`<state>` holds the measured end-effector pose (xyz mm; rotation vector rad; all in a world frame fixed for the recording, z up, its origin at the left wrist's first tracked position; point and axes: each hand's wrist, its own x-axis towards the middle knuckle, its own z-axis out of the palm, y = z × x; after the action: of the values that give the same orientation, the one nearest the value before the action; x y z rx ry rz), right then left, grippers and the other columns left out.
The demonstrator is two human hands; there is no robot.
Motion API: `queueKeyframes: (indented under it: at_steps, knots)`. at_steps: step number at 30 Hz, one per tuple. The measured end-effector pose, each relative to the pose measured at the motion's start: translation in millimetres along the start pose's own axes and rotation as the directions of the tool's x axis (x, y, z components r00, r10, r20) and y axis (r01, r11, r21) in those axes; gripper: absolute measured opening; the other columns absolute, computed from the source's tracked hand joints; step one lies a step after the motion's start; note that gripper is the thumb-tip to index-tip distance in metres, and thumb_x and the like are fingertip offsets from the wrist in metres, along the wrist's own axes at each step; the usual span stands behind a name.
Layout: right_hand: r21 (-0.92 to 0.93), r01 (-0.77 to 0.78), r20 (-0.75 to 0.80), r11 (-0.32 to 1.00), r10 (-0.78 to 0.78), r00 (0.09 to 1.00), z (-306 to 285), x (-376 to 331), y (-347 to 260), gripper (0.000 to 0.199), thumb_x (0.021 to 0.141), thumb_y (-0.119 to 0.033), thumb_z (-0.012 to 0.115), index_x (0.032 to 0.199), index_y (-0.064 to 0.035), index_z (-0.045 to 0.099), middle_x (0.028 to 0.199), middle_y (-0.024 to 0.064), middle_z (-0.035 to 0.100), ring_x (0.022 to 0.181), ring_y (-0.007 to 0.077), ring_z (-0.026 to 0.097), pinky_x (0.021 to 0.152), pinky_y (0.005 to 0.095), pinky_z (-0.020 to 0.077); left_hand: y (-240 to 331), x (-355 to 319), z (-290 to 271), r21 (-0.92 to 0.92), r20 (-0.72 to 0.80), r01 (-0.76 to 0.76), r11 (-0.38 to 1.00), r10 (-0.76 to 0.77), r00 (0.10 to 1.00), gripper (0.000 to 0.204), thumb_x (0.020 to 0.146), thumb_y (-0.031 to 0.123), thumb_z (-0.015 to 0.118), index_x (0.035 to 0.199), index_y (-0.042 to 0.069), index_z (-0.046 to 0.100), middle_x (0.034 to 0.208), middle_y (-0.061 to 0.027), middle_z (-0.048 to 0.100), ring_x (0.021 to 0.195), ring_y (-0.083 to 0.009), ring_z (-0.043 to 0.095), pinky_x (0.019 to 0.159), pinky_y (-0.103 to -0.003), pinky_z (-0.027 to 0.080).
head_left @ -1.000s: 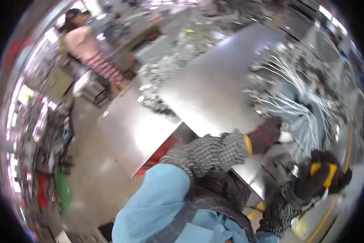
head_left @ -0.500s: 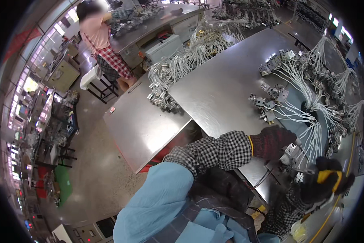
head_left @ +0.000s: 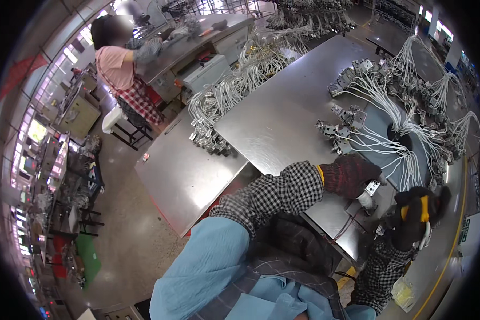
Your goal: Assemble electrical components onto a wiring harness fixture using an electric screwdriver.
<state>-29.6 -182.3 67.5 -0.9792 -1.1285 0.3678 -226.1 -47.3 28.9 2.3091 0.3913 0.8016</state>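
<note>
The left hand [head_left: 352, 176] closes on a metal part [head_left: 374, 187], half hidden; the right hand [head_left: 417, 213] curls, its hold I cannot tell; shiny worktop [head_left: 282, 117], grey floor [head_left: 125, 224]

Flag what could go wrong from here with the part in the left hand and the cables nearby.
The small metal part sits at the fingertips of the gloved left hand, so it might slip if the grip is loose.

White cables fan out just beyond both hands; one could snag on a glove or on the right hand if either moves through them.
</note>
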Motion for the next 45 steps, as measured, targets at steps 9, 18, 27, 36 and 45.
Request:
queueKeyframes:
  at_steps: [9,18,27,36,45]
  knots:
    - [-0.328,-0.133,-0.106,0.935,0.103,0.989,-41,27,-22,0.058,0.094,-0.001,0.064,0.149,-0.0064,0.045,0.101,0.0016,0.055,0.067,0.0059,0.049,0.059,0.0221,0.0434,20,13,-15,-0.102,0.259,0.098,0.99,-0.069,0.963,0.068,0.071,0.049,0.087,0.124,0.01,0.07,0.101,-0.0129,0.074,0.093,-0.0283,0.073,0.084,-0.041,0.057]
    - [0.065,0.194,-0.295,0.979,-0.167,0.941,9,47,-37,0.074,0.091,-0.009,0.069,0.151,0.0002,0.027,0.089,0.0181,0.067,0.066,0.0222,0.066,0.061,0.0378,0.0583,11,17,0,0.094,0.145,-0.145,0.985,0.13,0.981,0.068,0.077,0.057,0.079,0.125,0.01,0.069,0.105,-0.0178,0.071,0.1,-0.0359,0.068,0.086,-0.047,0.053]
    - [0.165,0.287,-0.299,0.943,-0.23,0.926,14,30,-37,0.078,0.089,-0.004,0.071,0.153,-0.0173,0.029,0.091,0.0189,0.068,0.07,0.0253,0.069,0.06,0.0414,0.0628,41,21,-4,0.296,0.256,-0.081,0.952,0.003,0.967,0.072,0.077,0.064,0.076,0.127,0.013,0.07,0.092,-0.0126,0.069,0.093,-0.0308,0.066,0.082,-0.045,0.053]
    - [0.139,0.292,-0.286,0.946,-0.244,0.927,16,20,-37,0.082,0.087,-0.008,0.076,0.153,-0.0194,0.029,0.092,0.019,0.068,0.07,0.0282,0.072,0.062,0.0416,0.0634,43,25,8,0.449,0.343,-0.122,0.885,-0.044,0.938,0.068,0.078,0.062,0.074,0.125,0.013,0.068,0.1,-0.0132,0.072,0.098,-0.0341,0.066,0.083,-0.048,0.053]
    - [-0.094,0.338,-0.134,0.937,-0.348,0.928,17,14,-30,0.079,0.091,-0.013,0.077,0.152,-0.0189,0.028,0.099,0.0183,0.068,0.08,0.0268,0.071,0.071,0.0433,0.064,55,23,-2,0.282,0.286,-0.073,0.957,-0.012,0.958,0.082,0.073,0.055,0.082,0.136,0.009,0.06,0.122,-0.0181,0.067,0.115,-0.0378,0.063,0.102,-0.051,0.046]
